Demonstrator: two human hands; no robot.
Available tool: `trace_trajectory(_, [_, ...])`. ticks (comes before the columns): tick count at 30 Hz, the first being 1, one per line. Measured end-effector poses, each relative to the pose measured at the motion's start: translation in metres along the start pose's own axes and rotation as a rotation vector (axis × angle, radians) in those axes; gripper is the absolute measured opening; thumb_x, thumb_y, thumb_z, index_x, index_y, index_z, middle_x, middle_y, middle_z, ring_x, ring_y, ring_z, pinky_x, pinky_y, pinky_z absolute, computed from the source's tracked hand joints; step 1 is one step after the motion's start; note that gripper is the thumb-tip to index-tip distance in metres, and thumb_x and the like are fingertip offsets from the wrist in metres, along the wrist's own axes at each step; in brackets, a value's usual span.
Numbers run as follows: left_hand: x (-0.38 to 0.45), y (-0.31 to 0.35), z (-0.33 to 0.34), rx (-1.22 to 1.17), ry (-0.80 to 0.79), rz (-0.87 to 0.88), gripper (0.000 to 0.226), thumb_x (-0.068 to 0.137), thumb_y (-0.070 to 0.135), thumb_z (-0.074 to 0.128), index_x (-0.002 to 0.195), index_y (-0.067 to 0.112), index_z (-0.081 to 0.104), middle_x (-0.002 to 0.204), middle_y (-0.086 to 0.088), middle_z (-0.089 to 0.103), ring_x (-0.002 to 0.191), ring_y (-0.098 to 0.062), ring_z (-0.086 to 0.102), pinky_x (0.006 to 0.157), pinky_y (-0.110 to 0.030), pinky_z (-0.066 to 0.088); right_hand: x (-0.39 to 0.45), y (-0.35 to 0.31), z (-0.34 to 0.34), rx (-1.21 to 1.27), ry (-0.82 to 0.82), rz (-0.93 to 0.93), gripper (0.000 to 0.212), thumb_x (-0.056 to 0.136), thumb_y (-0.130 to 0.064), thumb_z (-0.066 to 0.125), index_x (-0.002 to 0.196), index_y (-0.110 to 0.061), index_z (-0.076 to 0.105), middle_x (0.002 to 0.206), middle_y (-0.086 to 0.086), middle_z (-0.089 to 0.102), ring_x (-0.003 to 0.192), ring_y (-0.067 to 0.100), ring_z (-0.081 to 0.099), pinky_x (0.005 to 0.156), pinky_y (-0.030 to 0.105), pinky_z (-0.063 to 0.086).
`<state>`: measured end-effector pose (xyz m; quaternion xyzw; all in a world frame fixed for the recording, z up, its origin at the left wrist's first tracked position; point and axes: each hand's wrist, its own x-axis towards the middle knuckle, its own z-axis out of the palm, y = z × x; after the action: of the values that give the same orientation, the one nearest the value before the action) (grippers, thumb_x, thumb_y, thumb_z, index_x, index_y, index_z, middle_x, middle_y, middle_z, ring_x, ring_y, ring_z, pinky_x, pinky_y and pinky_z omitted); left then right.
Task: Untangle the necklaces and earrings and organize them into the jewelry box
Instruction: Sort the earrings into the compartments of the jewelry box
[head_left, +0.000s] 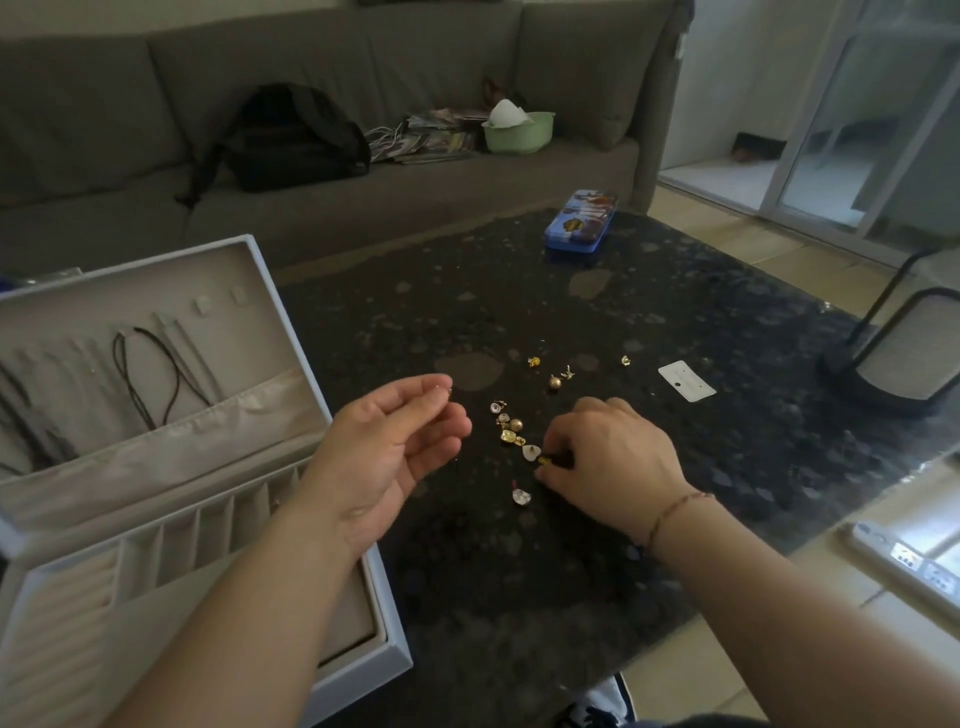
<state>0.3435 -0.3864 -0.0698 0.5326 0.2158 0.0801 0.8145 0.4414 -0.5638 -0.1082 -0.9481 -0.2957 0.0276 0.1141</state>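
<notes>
1. Earrings (511, 434) lie loose in a small scatter on the dark table (675, 312), between the two hands and just beyond them; the right hand (613, 457) is knuckles-up with its fingertips curled down onto a small gold piece (544, 461) at the near edge of the scatter, seemingly pinching it.
2. The left hand (387, 449) hovers palm-up over the table, thumb and forefinger brought together on something tiny and glinting at their tips; what it is cannot be told.
3. The pieces are small and mixed: round matte gold balls (555, 383), faceted yellow stones, pale translucent drops (521, 497), and a few gold studs (625, 360) set further out.
4. A white earring card (687, 381) with a punched hole lies flat beyond them.
5. The jewelry box (249, 249) stands open to the left, white outside, lined in soft beige fabric.
6. Dark cord necklaces (148, 374) already hang from the lid's hooks, their ends tucked in a satin pocket, so that half looks done.
7. The slotted compartments (208, 525) and ring rolls appear bare, though the left arm hides part, so the earrings are probably all still to be put away.
8. The table is glossy, speckled stone; a blue tin (581, 223) sits at its far edge.
</notes>
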Motion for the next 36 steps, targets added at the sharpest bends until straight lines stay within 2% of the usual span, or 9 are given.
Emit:
trace_trajectory(5, [0.005, -0.003, -0.002, -0.026, 0.013, -0.021, 0.019, 0.083, 0.013, 0.066, 0.1, 0.009, 0.074, 0.087, -0.011, 0.074, 0.073, -0.015, 0.073, 0.056, -0.022, 0.057, 0.006, 0.0, -0.001, -0.013, -0.102, -0.046, 0.028, 0.083, -0.055, 0.064, 0.106, -0.038, 0.064, 0.102, -0.015, 0.049, 0.101, 0.009, 0.042, 0.073, 0.024, 0.044])
trace_trajectory(8, [0.007, -0.003, -0.005, -0.043, -0.003, -0.052, 0.02, 0.09, 0.018, 0.063, 0.105, 0.008, 0.072, 0.097, -0.013, 0.076, 0.079, -0.018, 0.074, 0.059, -0.024, 0.059, 0.011, 0.005, -0.009, 0.059, -0.141, -0.01, 0.03, 0.079, -0.057, 0.066, 0.103, -0.04, 0.064, 0.097, -0.016, 0.051, 0.101, 0.008, 0.045, 0.079, 0.028, 0.049])
trace_trajectory(13, [0.007, 0.002, -0.007, -0.083, -0.105, -0.158, 0.043, 0.098, 0.043, 0.046, 0.119, 0.012, 0.067, 0.112, -0.009, 0.074, 0.092, -0.023, 0.075, 0.066, -0.028, 0.06, 0.029, 0.027, -0.019, 0.205, 0.047, 0.19, 0.018, 0.088, -0.043, 0.062, 0.104, -0.036, 0.066, 0.102, -0.012, 0.062, 0.104, 0.012, 0.055, 0.081, 0.031, 0.052])
trace_trajectory(15, [0.007, 0.005, -0.008, -0.104, -0.152, -0.209, 0.051, 0.098, 0.05, 0.04, 0.123, 0.013, 0.064, 0.116, -0.007, 0.073, 0.093, -0.024, 0.074, 0.066, -0.028, 0.06, 0.035, 0.035, -0.018, 0.145, 0.076, 0.231, 0.029, 0.092, -0.04, 0.057, 0.121, -0.034, 0.06, 0.121, -0.01, 0.057, 0.12, 0.017, 0.045, 0.088, 0.033, 0.048])
trace_trajectory(18, [0.008, 0.007, -0.01, -0.137, -0.196, -0.253, 0.058, 0.093, 0.056, 0.038, 0.126, 0.014, 0.061, 0.12, -0.006, 0.072, 0.092, -0.025, 0.074, 0.065, -0.029, 0.06, 0.044, 0.041, -0.011, 0.082, 0.022, 0.184, 0.045, 0.096, -0.037, 0.051, 0.14, -0.034, 0.043, 0.147, -0.013, 0.041, 0.141, 0.024, 0.023, 0.109, 0.042, 0.034])
trace_trajectory(21, [0.009, 0.007, -0.011, -0.147, -0.204, -0.256, 0.059, 0.092, 0.056, 0.038, 0.127, 0.014, 0.06, 0.121, -0.006, 0.072, 0.09, -0.025, 0.074, 0.064, -0.029, 0.06, 0.053, 0.039, -0.004, 0.074, -0.044, 0.127, 0.049, 0.1, -0.034, 0.045, 0.146, -0.039, 0.033, 0.156, -0.017, 0.026, 0.149, 0.023, 0.003, 0.118, 0.047, 0.014])
trace_trajectory(23, [0.01, 0.006, -0.011, -0.14, -0.206, -0.257, 0.058, 0.094, 0.055, 0.037, 0.127, 0.014, 0.06, 0.12, -0.005, 0.072, 0.09, -0.025, 0.074, 0.064, -0.029, 0.06, 0.057, 0.037, 0.001, 0.055, -0.058, 0.096, 0.047, 0.101, -0.032, 0.042, 0.146, -0.039, 0.032, 0.157, -0.017, 0.024, 0.15, 0.022, -0.001, 0.119, 0.047, 0.009])
trace_trajectory(31, [0.01, 0.005, -0.009, -0.119, -0.205, -0.239, 0.055, 0.088, 0.051, 0.044, 0.125, 0.015, 0.062, 0.119, -0.005, 0.072, 0.091, -0.025, 0.074, 0.066, -0.029, 0.06, 0.061, 0.036, 0.01, 0.08, 0.017, 0.119, 0.038, 0.1, -0.024, 0.043, 0.135, -0.034, 0.052, 0.146, -0.016, 0.041, 0.145, 0.019, 0.014, 0.118, 0.046, 0.015])
trace_trajectory(36, [0.005, 0.006, -0.004, -0.063, -0.171, -0.198, 0.039, 0.095, 0.039, 0.049, 0.121, 0.014, 0.065, 0.115, -0.006, 0.074, 0.094, -0.025, 0.074, 0.071, -0.03, 0.06, 0.054, 0.042, 0.005, 0.004, 0.174, 0.092, 0.031, 0.098, -0.021, 0.05, 0.118, -0.039, 0.064, 0.124, -0.017, 0.059, 0.129, 0.014, 0.036, 0.11, 0.037, 0.025])
